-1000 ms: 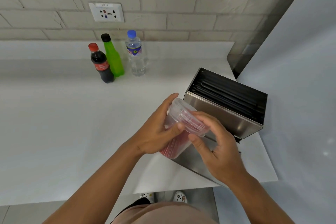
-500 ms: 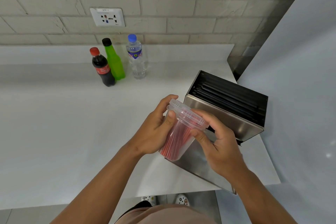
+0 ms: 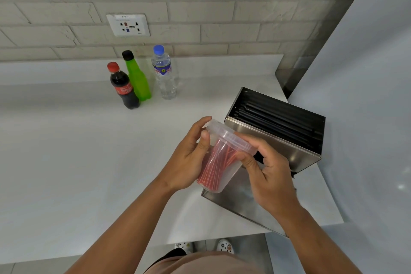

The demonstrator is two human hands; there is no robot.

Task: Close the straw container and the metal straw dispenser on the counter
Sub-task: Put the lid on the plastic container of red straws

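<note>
The scene is bright and evenly lit, with soft, diffuse light from above. The white tabletop (image 3: 66,151) is nearly washed out, and shadows beneath the arms are faint. A dull sheen lies on the dispenser (image 3: 275,147). A small glare spot shows on the grey panel (image 3: 367,118) at right. Brick lines bow from wide-angle distortion near the edges. Focus is slightly soft throughout.
</note>
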